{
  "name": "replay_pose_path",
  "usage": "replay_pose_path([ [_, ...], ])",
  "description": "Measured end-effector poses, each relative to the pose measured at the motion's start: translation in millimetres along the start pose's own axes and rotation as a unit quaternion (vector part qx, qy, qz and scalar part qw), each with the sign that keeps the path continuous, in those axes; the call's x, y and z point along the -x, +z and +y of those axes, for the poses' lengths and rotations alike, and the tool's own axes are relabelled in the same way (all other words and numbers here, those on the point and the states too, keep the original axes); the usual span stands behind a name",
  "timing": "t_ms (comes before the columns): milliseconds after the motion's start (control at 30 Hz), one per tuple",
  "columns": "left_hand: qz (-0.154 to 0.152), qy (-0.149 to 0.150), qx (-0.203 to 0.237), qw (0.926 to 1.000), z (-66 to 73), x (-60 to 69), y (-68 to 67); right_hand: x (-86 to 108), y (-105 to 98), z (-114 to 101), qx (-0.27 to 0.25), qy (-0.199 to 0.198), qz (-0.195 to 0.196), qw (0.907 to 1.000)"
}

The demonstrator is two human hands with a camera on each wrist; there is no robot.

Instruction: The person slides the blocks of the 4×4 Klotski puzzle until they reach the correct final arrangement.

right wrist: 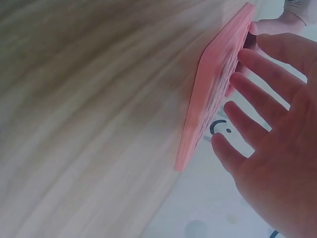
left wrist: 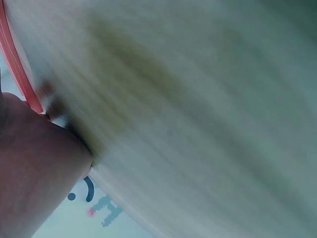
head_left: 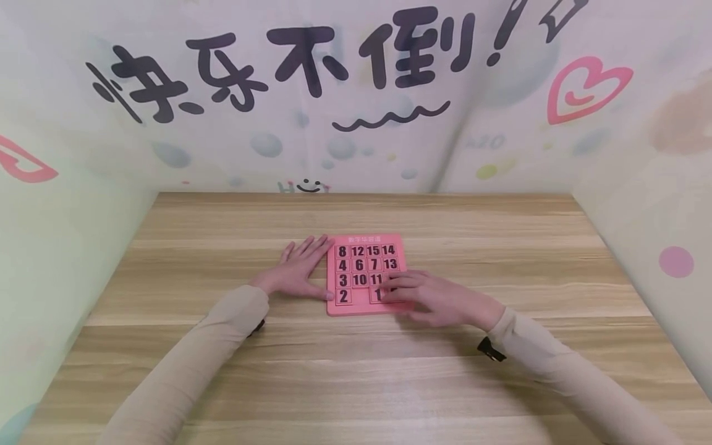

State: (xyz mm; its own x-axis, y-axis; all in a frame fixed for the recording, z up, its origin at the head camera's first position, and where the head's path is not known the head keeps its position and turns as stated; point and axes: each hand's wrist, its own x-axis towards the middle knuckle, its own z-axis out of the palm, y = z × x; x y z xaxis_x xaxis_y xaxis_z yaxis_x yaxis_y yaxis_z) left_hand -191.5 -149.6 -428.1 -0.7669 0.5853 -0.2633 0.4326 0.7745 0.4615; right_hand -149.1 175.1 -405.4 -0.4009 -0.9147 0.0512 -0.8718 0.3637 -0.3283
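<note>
One pink number puzzle (head_left: 360, 299), flat on the wooden table (head_left: 356, 377)

Position: mid-table, near row toward the person. Rows, far to near: 8-12-15-14; 4-6-7-13; 3-10-11, fourth place covered by fingers; 2, a gap, then tile "1" (head_left: 376, 295), last place likewise covered.

Left hand (head_left: 299, 269): fingers spread, unclenched; fingertips at the far left corner of the frame, thumb against its left edge near the near corner.

Right hand (head_left: 442, 300): fingers extended and parted, grasping nothing; fingertips over the near right part, at tile "1". Firm contact: cannot tell.

Surroundings: pale sleeves (head_left: 222, 324) on both arms; printed backdrop (head_left: 367, 148) behind the table.
</note>
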Motion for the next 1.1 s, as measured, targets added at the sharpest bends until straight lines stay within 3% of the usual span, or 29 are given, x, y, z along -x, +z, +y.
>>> replay_pose_path([
  [267, 0.001, 0.0, 0.001, 1.0, 0.2, 1.1, -0.1, -1.9, 6.2, -0.5, -0.012, 0.018, -0.012, 0.9997],
  [667, 0.001, 0.009, 0.005, 0.9999, -0.8, -2.1, 2.0, -16.2, 11.4, -5.0, -0.024, 0.002, -0.022, 0.9994],
  [900, 0.003, 0.006, 0.009, 0.9999, -1.1, -3.9, 2.3, -12.2, 6.7, -1.3, -0.021, -0.019, 0.008, 0.9996],
  [1100, 0.004, 0.002, 0.01, 0.9999, -0.9, -1.5, 0.5, 0.2, -0.9, 3.3, -0.025, 0.021, 0.005, 0.9994],
])
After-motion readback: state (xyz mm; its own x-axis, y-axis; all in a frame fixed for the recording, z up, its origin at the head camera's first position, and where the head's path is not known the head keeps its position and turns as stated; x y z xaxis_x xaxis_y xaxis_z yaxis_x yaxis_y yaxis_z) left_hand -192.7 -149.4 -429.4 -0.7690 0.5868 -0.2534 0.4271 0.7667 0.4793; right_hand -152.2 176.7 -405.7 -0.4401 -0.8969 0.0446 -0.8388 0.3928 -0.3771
